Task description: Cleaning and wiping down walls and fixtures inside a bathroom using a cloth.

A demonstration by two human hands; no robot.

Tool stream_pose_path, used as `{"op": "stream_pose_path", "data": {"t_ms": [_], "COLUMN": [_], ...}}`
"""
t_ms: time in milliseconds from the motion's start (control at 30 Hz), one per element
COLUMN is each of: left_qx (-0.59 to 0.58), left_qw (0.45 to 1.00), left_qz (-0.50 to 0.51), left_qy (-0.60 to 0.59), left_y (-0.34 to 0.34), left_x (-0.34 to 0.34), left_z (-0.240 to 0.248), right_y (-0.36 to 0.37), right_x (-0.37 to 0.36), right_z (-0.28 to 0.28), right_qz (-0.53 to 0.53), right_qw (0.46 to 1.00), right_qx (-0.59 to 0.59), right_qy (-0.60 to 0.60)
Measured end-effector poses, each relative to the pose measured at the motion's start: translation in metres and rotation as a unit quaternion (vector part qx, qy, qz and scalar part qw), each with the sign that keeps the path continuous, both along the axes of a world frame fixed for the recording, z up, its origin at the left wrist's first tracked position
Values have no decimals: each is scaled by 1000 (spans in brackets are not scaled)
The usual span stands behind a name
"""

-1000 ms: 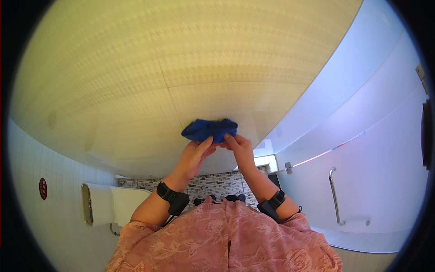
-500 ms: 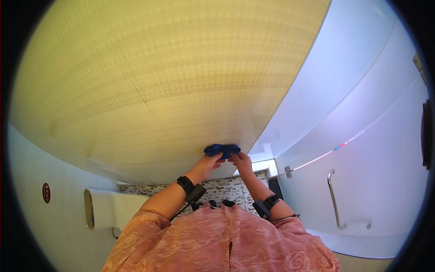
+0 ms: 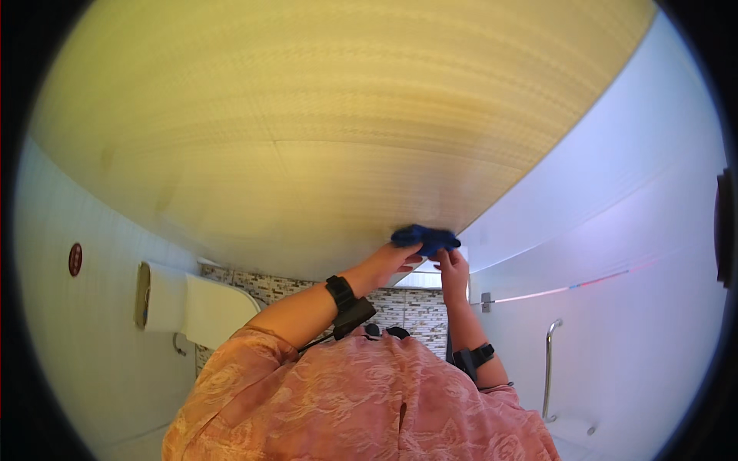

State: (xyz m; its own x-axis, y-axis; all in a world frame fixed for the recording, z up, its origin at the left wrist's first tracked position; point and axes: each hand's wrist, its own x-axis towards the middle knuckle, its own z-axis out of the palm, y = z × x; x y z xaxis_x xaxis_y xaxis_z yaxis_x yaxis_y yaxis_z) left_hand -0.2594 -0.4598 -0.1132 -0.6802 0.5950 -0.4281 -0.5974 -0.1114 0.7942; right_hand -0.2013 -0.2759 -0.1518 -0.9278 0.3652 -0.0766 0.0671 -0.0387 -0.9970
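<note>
Pink floral garment (image 3: 361, 399), nearest. Left hand (image 3: 387, 266), thumb over, and right hand (image 3: 454, 267), fingertips pinching: both gripping one blue cloth (image 3: 427, 236), presumably paired to keep it stretched sideways. Cloth located low on the tan panel (image 3: 323, 169), beside its right edge; whether pressed flat, blur leaves uncertain. Cloth and fingers mask part of that edge. Beyond: white toilet (image 3: 223, 309), left; frosted partition (image 3: 607, 330) with metal rail (image 3: 548, 373), right.

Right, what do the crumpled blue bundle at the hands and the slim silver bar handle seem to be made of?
Crumpled blue bundle: probably matte cloth, since it bunches into soft folds; fibre unclear. Slim silver bar handle: likely polished metal, judging by its bright highlights, though metallic coating is possible.
</note>
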Motion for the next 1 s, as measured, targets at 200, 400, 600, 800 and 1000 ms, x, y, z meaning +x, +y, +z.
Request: {"op": "stream_pose_path", "data": {"t_ms": [200,400,600,800,1000], "left_qx": [-37,-40,-78,-89,-98], "left_qw": [997,999,995,985,941], "left_qz": [-19,-7,60,143,314], "left_qy": [-68,-24,-22,-39,-80], "left_y": [16,25,-16,-121,-191], "left_x": [-4,1,-1,-9,-12], "left_z": [-121,-135,-146,-163,-129], "right_y": [21,30,2,-87,-177], "right_x": [-4,-13,-42,-79,-104], "right_z": [-90,-99,-102,-109,-74], "right_qz": [56,88,224,387,459], "right_qw": [984,964,929,877,852], "right_qx": [-35,-33,10,-7,1], "right_qy": [-168,-249,-295,-284,-252]}}
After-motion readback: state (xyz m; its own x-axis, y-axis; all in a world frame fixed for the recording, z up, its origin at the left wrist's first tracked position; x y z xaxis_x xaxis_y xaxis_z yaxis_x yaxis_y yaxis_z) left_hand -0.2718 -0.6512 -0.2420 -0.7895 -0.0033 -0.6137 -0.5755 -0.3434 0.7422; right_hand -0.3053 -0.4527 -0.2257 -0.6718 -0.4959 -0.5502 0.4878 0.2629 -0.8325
